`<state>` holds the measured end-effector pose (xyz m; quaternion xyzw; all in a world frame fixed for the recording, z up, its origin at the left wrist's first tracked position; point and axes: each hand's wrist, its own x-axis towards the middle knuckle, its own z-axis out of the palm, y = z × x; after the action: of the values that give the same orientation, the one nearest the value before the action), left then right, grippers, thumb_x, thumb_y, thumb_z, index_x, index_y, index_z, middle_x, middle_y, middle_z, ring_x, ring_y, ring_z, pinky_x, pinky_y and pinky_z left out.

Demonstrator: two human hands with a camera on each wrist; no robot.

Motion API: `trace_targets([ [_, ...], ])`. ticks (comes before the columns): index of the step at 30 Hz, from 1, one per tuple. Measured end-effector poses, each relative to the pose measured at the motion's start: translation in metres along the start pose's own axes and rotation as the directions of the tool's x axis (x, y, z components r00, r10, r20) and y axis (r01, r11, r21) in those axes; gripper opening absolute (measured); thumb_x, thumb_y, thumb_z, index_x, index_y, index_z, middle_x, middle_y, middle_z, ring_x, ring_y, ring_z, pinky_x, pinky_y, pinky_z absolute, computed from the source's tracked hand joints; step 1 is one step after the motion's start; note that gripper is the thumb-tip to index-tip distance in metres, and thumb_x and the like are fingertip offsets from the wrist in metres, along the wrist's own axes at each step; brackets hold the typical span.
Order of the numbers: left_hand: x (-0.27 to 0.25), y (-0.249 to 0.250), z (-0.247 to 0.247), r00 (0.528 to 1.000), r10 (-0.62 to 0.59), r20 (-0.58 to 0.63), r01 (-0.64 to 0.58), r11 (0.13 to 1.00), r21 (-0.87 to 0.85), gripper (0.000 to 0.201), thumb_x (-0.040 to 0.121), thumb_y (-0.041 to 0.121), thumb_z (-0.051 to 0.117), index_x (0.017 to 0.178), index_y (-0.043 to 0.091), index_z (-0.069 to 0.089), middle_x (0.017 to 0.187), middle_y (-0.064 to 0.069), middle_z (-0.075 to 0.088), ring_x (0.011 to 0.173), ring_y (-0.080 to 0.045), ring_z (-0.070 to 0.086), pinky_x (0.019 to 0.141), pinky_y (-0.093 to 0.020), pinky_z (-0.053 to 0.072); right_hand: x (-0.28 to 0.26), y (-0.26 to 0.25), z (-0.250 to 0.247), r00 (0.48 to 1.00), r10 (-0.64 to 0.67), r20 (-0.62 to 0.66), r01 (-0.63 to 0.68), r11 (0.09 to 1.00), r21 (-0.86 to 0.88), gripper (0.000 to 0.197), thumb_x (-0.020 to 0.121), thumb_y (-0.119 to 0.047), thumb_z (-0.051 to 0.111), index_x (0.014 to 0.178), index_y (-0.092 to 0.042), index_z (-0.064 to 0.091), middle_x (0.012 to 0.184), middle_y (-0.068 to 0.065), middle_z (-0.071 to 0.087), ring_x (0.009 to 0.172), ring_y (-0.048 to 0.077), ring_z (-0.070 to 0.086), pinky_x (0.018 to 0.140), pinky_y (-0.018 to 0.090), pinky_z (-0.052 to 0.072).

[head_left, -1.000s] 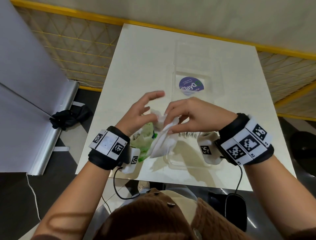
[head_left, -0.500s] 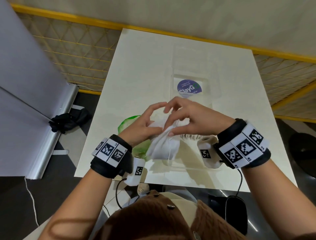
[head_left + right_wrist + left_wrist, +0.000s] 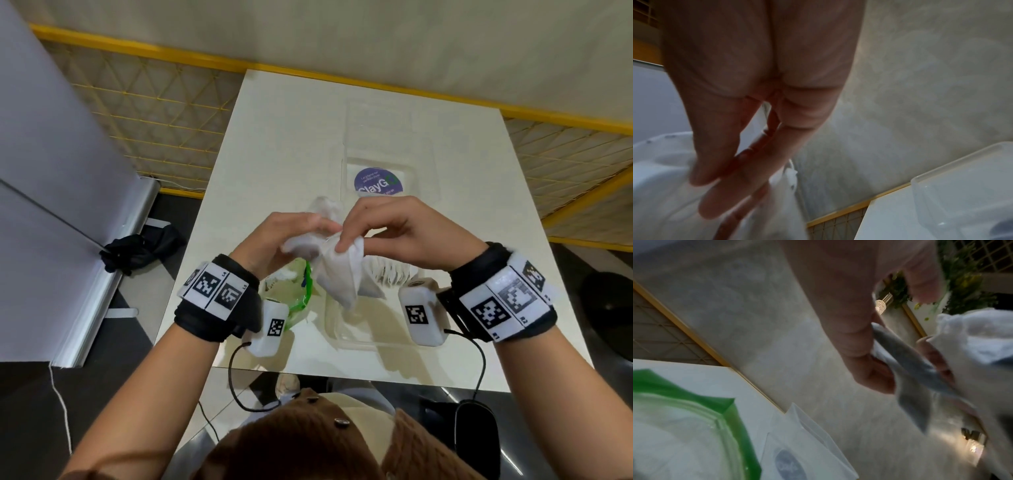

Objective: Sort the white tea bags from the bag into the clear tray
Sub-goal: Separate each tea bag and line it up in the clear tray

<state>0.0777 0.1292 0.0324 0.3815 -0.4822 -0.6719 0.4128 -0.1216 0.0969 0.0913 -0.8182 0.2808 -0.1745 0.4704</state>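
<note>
White tea bags [image 3: 337, 274] pinched by both hands above clear tray [image 3: 346, 337].

We count two bare hands, left hand [image 3: 281, 236] and right hand [image 3: 404, 229], one green-edged plastic bag [image 3: 298, 294], one clear plastic tray [image 3: 359, 332], one clear lid with a purple round sticker [image 3: 376, 181], and one white square table [image 3: 281, 137]. The white paper tea bags [image 3: 337, 270] are bunched; we cannot count them.

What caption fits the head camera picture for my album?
Both hands, left hand and right hand, hold white tea bags above the clear tray.
</note>
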Motion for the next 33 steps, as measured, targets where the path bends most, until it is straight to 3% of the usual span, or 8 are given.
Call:
trace_targets([
  [3, 0.001, -0.004, 0.003, 0.996, -0.036, 0.083, 0.033, 0.999, 0.040, 0.047, 0.046, 0.057, 0.084, 0.080, 0.025, 0.077, 0.079, 0.006, 0.072, 0.075, -0.007, 0.066, 0.066, -0.018, 0.050, 0.001, 0.006, 0.003, 1.000, 0.030, -0.003, -0.030, 0.999, 0.031, 0.011, 0.081, -0.017, 0.064, 0.087, -0.024, 0.070, 0.090, 0.004, 0.064, 0.081, 0.014, 0.063, 0.073, 0.020, 0.050],
  [7, 0.000, -0.009, 0.003, 0.997, -0.052, 0.048, 0.050, 0.998, 0.031, 0.048, 0.039, 0.052, 0.088, 0.075, 0.023, 0.077, 0.074, 0.006, 0.071, 0.069, -0.007, 0.065, 0.060, -0.017, 0.050, -0.004, 0.011, 0.005, 0.998, 0.060, -0.014, -0.059, 0.994, 0.097, 0.013, 0.081, -0.013, 0.064, 0.088, -0.023, 0.069, 0.088, -0.001, 0.063, 0.082, 0.013, 0.061, 0.074, 0.017, 0.048],
  [12, 0.001, -0.012, 0.010, 0.992, -0.088, -0.087, 0.096, 0.991, 0.091, 0.026, 0.054, 0.029, 0.081, 0.076, 0.017, 0.077, 0.071, -0.002, 0.069, 0.070, -0.017, 0.063, 0.060, -0.024, 0.053, -0.004, 0.013, 0.008, 0.995, 0.043, -0.088, -0.032, 0.993, 0.114, 0.027, 0.087, -0.007, 0.056, 0.107, -0.025, 0.059, 0.094, -0.003, 0.061, 0.088, 0.008, 0.059, 0.082, 0.023, 0.050],
  [15, 0.003, -0.008, 0.009, 0.970, -0.081, -0.229, 0.092, 0.995, 0.037, 0.020, 0.065, 0.016, 0.080, 0.082, 0.007, 0.074, 0.076, -0.004, 0.069, 0.070, -0.017, 0.063, 0.066, -0.028, 0.052, -0.007, 0.012, 0.009, 0.960, 0.196, -0.197, -0.137, 0.951, 0.279, 0.027, 0.087, -0.020, 0.062, 0.112, -0.026, 0.054, 0.090, -0.004, 0.061, 0.086, 0.010, 0.059, 0.080, 0.027, 0.051],
  [18, 0.006, -0.004, 0.010, 0.950, -0.085, -0.302, 0.102, 0.994, 0.040, 0.005, 0.077, 0.006, 0.071, 0.082, 0.008, 0.071, 0.069, -0.001, 0.067, 0.062, -0.011, 0.062, 0.057, -0.019, 0.049, -0.004, 0.016, 0.019, 0.923, 0.279, -0.263, -0.272, 0.960, 0.064, 0.042, 0.069, -0.040, 0.077, 0.102, -0.021, 0.060, 0.088, -0.005, 0.064, 0.085, 0.011, 0.063, 0.076, 0.025, 0.052],
  [21, 0.007, -0.002, 0.011, 0.940, -0.119, -0.319, 0.125, 0.992, -0.001, 0.008, 0.071, 0.012, 0.072, 0.078, 0.008, 0.072, 0.078, -0.012, 0.066, 0.071, -0.021, 0.061, 0.062, -0.025, 0.048, 0.002, 0.022, 0.030, 0.913, 0.151, -0.379, -0.251, 0.940, -0.230, 0.024, 0.081, -0.026, 0.071, 0.097, -0.011, 0.063, 0.086, 0.003, 0.068, 0.081, 0.020, 0.064, 0.075, 0.034, 0.050],
  [26, 0.008, 0.001, 0.010, 0.927, -0.158, -0.339, 0.156, 0.987, -0.033, 0.009, 0.085, 0.003, 0.060, 0.088, -0.003, 0.066, 0.081, -0.016, 0.063, 0.069, -0.022, 0.059, 0.057, -0.025, 0.048, 0.004, 0.025, 0.034, 0.877, 0.006, -0.480, -0.169, 0.940, -0.297, 0.025, 0.089, -0.020, 0.060, 0.112, -0.009, 0.057, 0.091, -0.003, 0.063, 0.081, 0.014, 0.063, 0.073, 0.027, 0.051],
  [33, 0.007, 0.001, 0.005, 0.945, -0.166, -0.281, 0.211, 0.967, 0.140, 0.012, 0.079, 0.001, 0.067, 0.092, 0.000, 0.068, 0.082, -0.017, 0.064, 0.066, -0.023, 0.058, 0.051, -0.022, 0.047, 0.007, 0.029, 0.031, 0.869, 0.043, -0.492, -0.144, 0.975, -0.169, 0.007, 0.088, -0.010, 0.058, 0.084, -0.009, 0.063, 0.077, -0.014, 0.058, 0.078, -0.002, 0.057, 0.063, 0.017, 0.052],
])
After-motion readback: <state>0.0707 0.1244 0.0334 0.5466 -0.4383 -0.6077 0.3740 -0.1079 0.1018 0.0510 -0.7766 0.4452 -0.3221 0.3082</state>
